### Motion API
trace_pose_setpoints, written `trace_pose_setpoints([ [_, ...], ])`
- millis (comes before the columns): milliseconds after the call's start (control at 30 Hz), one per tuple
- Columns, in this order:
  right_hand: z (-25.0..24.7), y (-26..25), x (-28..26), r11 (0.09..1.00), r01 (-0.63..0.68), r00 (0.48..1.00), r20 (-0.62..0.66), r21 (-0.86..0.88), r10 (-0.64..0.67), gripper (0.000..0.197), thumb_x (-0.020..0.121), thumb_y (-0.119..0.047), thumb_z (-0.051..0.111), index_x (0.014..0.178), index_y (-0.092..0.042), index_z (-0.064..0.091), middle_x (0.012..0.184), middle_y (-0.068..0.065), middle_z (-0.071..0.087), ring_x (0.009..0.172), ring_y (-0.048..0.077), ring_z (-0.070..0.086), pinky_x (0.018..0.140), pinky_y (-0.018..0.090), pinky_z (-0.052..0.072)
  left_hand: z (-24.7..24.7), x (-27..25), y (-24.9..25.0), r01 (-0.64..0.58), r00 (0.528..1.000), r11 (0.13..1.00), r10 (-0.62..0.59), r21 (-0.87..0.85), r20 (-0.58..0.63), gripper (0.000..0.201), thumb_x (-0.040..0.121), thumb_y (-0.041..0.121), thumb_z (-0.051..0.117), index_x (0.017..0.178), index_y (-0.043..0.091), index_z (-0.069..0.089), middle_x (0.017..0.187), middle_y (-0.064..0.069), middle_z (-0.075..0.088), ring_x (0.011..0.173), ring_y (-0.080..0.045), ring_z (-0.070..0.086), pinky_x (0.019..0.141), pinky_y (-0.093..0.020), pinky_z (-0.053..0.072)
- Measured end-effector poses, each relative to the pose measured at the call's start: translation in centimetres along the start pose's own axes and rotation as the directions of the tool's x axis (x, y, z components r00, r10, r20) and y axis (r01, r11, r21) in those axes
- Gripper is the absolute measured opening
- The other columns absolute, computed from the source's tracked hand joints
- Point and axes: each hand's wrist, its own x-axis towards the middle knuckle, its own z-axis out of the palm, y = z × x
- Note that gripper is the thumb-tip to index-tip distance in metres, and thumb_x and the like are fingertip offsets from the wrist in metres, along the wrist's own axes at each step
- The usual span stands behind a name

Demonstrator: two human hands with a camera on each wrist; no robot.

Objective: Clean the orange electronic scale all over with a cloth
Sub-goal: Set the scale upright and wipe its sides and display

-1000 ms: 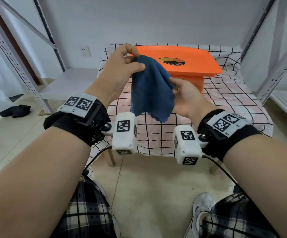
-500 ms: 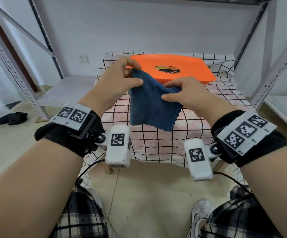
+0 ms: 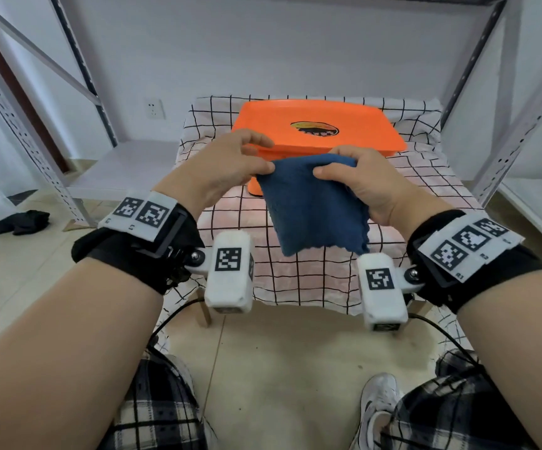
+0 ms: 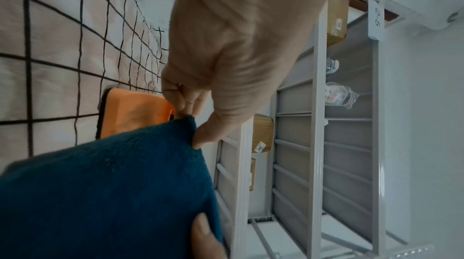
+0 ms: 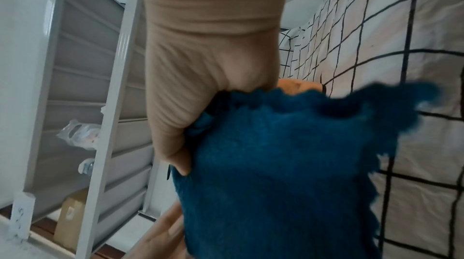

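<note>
The orange electronic scale (image 3: pixel 315 133) sits at the back of a small table under a checked tablecloth (image 3: pixel 419 186); its flat top carries a dark oval logo. In front of it a dark blue cloth (image 3: pixel 315 209) hangs in the air between my hands. My left hand (image 3: pixel 230 164) pinches the cloth's top left corner between thumb and fingers. My right hand (image 3: pixel 357 180) grips the top right part with curled fingers. The left wrist view shows the cloth (image 4: pixel 105 194), the pinching left hand (image 4: pixel 195 126) and a piece of the scale (image 4: pixel 135 112). Most of the right wrist view is filled by the cloth (image 5: pixel 288 174).
Grey metal shelving stands on both sides: uprights at the left (image 3: pixel 13 125) and right (image 3: pixel 523 125), with low shelves. A wall socket (image 3: pixel 153 108) is behind the table. A dark bundle (image 3: pixel 19 221) lies on the floor at left. My knees and a white shoe (image 3: pixel 378 404) are below.
Both hands have come lower and spread the cloth wider in front of the scale. The right hand turned from palm-up under the cloth to gripping its top edge.
</note>
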Motion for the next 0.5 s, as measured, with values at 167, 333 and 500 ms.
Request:
trace_pose_setpoints([
  [167, 0.3, 0.8, 0.0, 0.999, -0.047, 0.999, 0.019, -0.003, 0.047, 0.008, 0.084, -0.016, 0.067, 0.079, -0.02, 0.062, 0.078, 0.003, 0.065, 0.077, 0.018, 0.06, 0.067, 0.031, 0.049, 1.3, -0.3, -0.9, -0.079, 0.967, 0.964, 0.011, 0.254, 0.256, 0.021, 0.085, 0.029, 0.067, 0.103, 0.019, 0.067, 0.1, 0.003, 0.066, 0.087, -0.004, 0.057, 0.08, -0.021, 0.045],
  [333, -0.2, 2.1, -0.3, 0.971, -0.24, 0.968, 0.079, 0.011, 0.238, 0.022, 0.079, -0.016, 0.072, 0.099, -0.006, 0.068, 0.096, 0.016, 0.071, 0.09, 0.029, 0.067, 0.082, 0.04, 0.053, 2.2, 0.4, -2.3, -0.075, 0.986, 0.975, 0.042, 0.211, 0.158, 0.009, 0.082, 0.012, 0.07, 0.088, 0.007, 0.07, 0.08, -0.002, 0.065, 0.076, -0.01, 0.056, 0.077, -0.025, 0.045],
  [500, 0.0, 2.7, -0.5, 0.95, -0.27, 0.963, 0.033, 0.157, 0.268, 0.014, 0.086, -0.017, 0.065, 0.099, -0.011, 0.069, 0.094, 0.011, 0.072, 0.088, 0.025, 0.067, 0.077, 0.035, 0.055, 3.0, 1.1, -2.8, -0.059, 0.994, 0.991, 0.047, 0.12, 0.098, 0.012, 0.08, 0.004, 0.069, 0.088, 0.013, 0.069, 0.079, 0.003, 0.066, 0.075, -0.006, 0.058, 0.071, -0.014, 0.048],
])
